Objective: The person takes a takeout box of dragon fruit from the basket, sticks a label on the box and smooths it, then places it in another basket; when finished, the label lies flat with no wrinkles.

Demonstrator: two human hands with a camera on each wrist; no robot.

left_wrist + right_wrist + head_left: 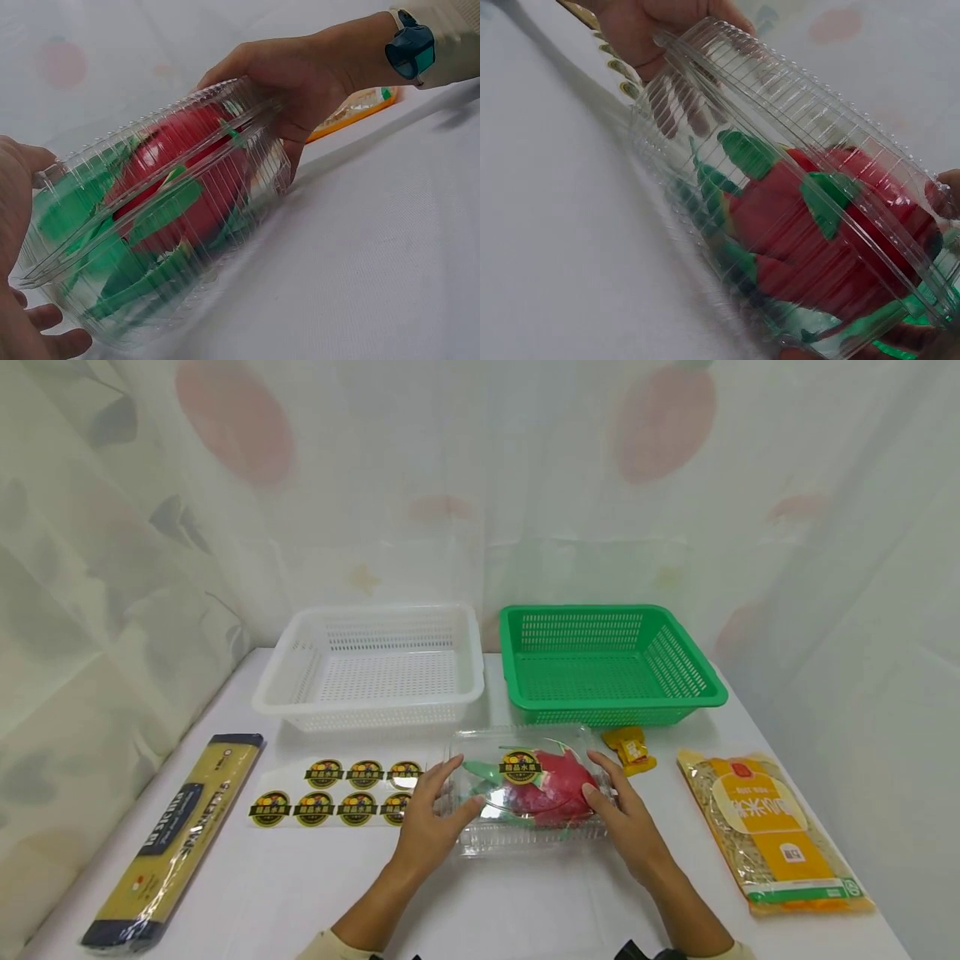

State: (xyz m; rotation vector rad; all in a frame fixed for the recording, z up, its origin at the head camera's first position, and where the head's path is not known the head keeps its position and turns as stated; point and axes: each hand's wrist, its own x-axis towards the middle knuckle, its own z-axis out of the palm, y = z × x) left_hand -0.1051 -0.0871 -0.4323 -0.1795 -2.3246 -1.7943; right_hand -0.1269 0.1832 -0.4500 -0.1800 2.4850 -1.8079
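Note:
A clear plastic clamshell box [517, 842] sits in front of me with its lid down. Inside lies a red dragon fruit [558, 789] with green scale tips, seen through the ribbed walls in both wrist views. On top of the lid is a round black-and-gold sticker [520, 767]. My left hand [431, 814] holds the box's left end, thumb on the lid and fingers down the side. Its right end is held by my right hand [630, 818] in the same way; in the left wrist view, that hand's fingers wrap the corner.
Behind the box stand a white basket [367, 709] and a green basket [615, 702]. A sheet of round stickers [335, 787] lies to the left, beyond it a spaghetti pack [176, 843]. At right are a small yellow packet [632, 750] and an orange noodle bag [772, 835].

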